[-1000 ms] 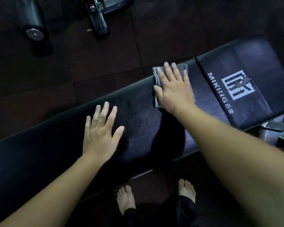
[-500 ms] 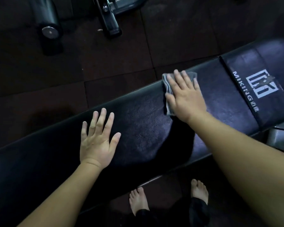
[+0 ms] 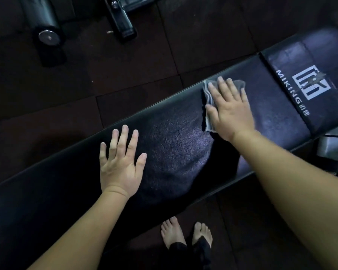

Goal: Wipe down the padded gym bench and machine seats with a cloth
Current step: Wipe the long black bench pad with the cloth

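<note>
Pressing a folded grey cloth [image 3: 207,96] onto the grainy black padded bench [image 3: 174,143] with straight-fingered right hand [image 3: 230,112]; resting flat, empty left hand [image 3: 121,164] beside.

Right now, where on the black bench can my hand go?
Bare black padded bench lies between the flat left hand and the grey cloth, left of that hand, and on the white-logo panel. Crowded under the right hand pressing the cloth.
</note>
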The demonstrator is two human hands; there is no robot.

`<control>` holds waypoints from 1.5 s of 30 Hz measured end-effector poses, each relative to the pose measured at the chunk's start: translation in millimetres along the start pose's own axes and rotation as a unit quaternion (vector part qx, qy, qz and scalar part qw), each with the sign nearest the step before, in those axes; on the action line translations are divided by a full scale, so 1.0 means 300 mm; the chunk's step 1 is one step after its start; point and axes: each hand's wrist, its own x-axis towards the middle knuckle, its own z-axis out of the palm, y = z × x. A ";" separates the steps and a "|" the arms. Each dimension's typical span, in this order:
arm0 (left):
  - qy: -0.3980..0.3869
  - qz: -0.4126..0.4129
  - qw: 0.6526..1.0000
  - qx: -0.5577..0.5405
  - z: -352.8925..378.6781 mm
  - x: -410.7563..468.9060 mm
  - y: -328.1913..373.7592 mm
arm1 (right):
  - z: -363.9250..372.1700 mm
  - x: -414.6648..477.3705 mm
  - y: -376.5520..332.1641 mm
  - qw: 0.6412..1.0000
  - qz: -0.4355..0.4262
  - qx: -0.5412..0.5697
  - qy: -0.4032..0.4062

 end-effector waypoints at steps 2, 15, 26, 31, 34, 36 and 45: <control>0.007 0.002 1.000 -0.001 -0.001 0.001 0.004 | 0.012 -0.008 -0.067 0.996 0.090 0.003 0.016; 0.032 0.003 0.999 0.001 0.010 -0.004 0.001 | 0.047 -0.275 0.019 0.999 0.040 0.002 -0.013; 0.030 -0.005 0.999 -0.018 0.004 -0.001 0.006 | 0.102 -0.485 -0.014 0.986 -0.169 -0.004 -0.011; 0.030 -0.006 0.999 -0.018 0.007 0.001 0.009 | 0.072 -0.408 0.008 0.997 0.076 -0.007 0.026; 0.036 -0.001 0.999 -0.009 0.010 0.000 0.004 | 0.116 -0.456 -0.219 1.000 0.007 0.010 0.001; 0.039 0.002 0.999 -0.007 0.012 0.001 0.003 | 0.125 -0.494 -0.241 0.989 -0.145 -0.004 -0.022; 0.037 0.003 0.999 -0.007 0.010 0.004 0.005 | -0.013 -0.219 0.311 0.998 0.056 -0.010 0.021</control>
